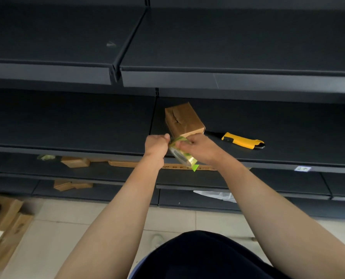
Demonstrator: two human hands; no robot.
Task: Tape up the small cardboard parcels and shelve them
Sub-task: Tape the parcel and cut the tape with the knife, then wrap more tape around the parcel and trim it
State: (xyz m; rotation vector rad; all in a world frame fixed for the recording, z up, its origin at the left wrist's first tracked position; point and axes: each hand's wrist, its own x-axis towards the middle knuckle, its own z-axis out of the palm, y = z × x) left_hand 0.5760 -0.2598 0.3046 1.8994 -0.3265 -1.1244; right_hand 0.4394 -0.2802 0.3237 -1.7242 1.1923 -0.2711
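A small brown cardboard parcel (184,120) stands on the dark middle shelf (268,125), with a torn slit in its left face. Just in front of it, over the shelf's front edge, both hands hold a roll of clear tape (182,156) with a green end tab. My right hand (199,147) grips the roll from the right. My left hand (157,142) pinches the tape's loose end at the top of the roll. Neither hand touches the parcel.
A yellow and black utility knife (245,140) lies on the same shelf to the right of the parcel. More small cardboard boxes (75,161) and a wooden ruler (167,165) sit on lower shelves. Large cartons (4,224) stand on the floor at the left.
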